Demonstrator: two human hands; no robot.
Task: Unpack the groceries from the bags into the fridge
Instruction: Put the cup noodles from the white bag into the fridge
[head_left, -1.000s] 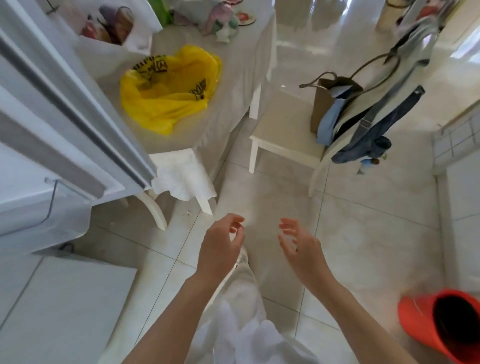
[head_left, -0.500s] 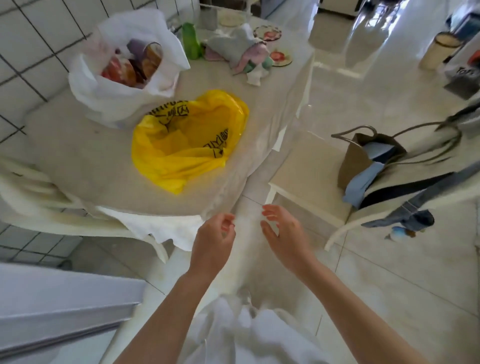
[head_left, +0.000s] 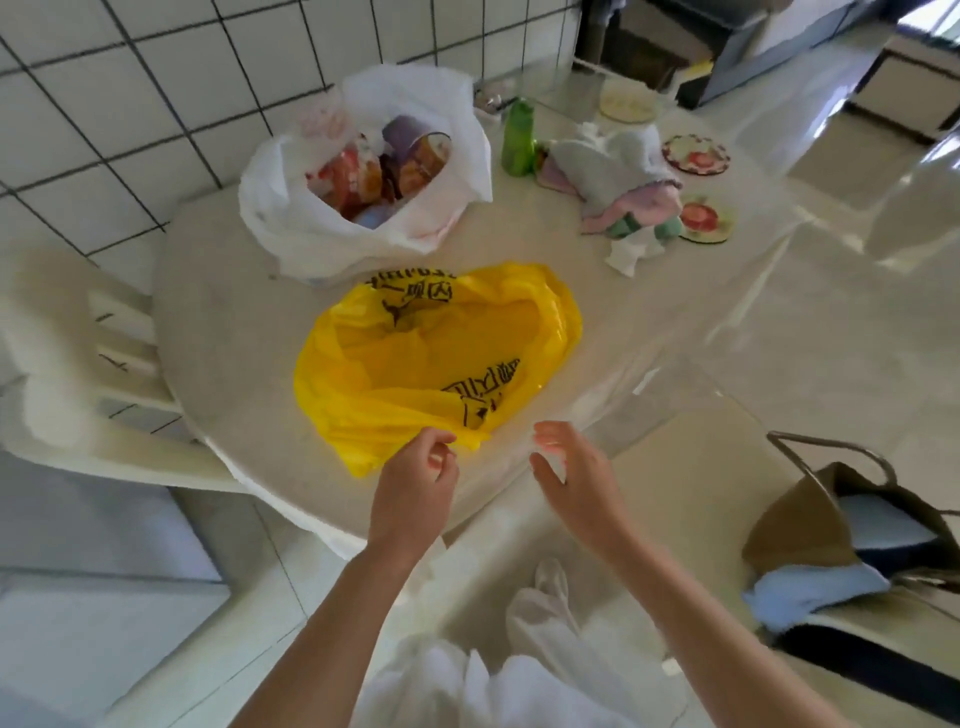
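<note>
A yellow plastic bag (head_left: 431, 358) with black print lies flattened on the round white table (head_left: 234, 322). Behind it stands a white plastic bag (head_left: 291, 223), open at the top, with colourful packets and a purple cup inside. My left hand (head_left: 413, 491) hovers at the yellow bag's near edge, fingers loosely curled, holding nothing. My right hand (head_left: 574, 480) is raised beside it over the table's rim, fingers relaxed and empty. The fridge is out of view.
A green bottle (head_left: 518, 137), a heap of cloths (head_left: 631, 182) and floral coasters (head_left: 696, 155) sit at the table's far side. A white chair (head_left: 67, 332) stands on the left by the tiled wall. A brown paper bag (head_left: 810, 525) rests on a chair at right.
The view has swung from the fridge door and floor up to the table. Both hands have come forward to the table's near edge, close to the yellow bag.
</note>
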